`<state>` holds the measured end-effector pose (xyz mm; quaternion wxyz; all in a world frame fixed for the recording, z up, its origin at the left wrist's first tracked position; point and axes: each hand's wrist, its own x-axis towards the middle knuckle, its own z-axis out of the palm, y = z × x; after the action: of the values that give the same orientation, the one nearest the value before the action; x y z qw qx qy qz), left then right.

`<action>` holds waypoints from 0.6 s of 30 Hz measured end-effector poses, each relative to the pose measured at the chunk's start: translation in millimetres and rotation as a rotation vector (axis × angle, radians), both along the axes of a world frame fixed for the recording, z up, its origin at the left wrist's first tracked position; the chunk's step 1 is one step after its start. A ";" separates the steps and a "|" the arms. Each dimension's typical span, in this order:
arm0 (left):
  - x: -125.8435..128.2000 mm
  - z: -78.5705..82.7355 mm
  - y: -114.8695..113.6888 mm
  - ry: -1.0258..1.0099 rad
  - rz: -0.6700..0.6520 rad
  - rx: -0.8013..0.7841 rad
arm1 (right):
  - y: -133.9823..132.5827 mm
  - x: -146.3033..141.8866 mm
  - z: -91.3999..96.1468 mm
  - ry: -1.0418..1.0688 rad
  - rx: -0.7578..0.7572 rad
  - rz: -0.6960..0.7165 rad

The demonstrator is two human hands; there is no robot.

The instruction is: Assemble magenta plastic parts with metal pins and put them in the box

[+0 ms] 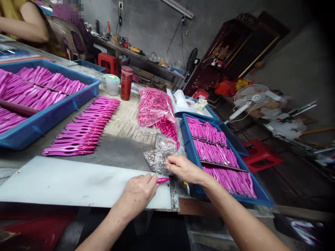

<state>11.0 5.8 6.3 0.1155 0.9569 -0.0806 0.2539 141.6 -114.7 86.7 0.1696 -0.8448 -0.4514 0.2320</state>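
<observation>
My left hand (140, 191) is closed round a glossy pink piece, and its tapered tip (163, 180) sticks out past the fingers over the white board (78, 181). My right hand (184, 168) has its fingertips pinched together at a clear plastic bag (161, 164). Whatever is between those fingertips is too small or hidden to make out. Small shiny metal parts (150, 158) lie beside and in the bag. Behind it, a small clear tray (165, 142) holds more metal bits. To the left, a row of slim pink tools (81, 129) lies side by side on the table.
Blue crates (86, 91) (259, 195) of pink pieces flank the work area. A bag of small pink parts (155, 108), a red tumbler (126, 83) and a lidded tub (112, 85) stand behind. A yellow-handled tool (186, 184) lies near my right wrist. Another person's arm (32, 24) shows upper left.
</observation>
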 end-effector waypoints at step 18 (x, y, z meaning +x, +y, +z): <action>-1.1 -4.1 -2.9 0.063 0.012 0.063 | 0.0 -22.8 -4.5 -0.057 -0.124 0.112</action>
<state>9.9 2.9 2.2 0.0865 0.9681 -0.0793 0.2216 118.8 -114.7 82.2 0.0909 -0.8335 -0.4872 0.2444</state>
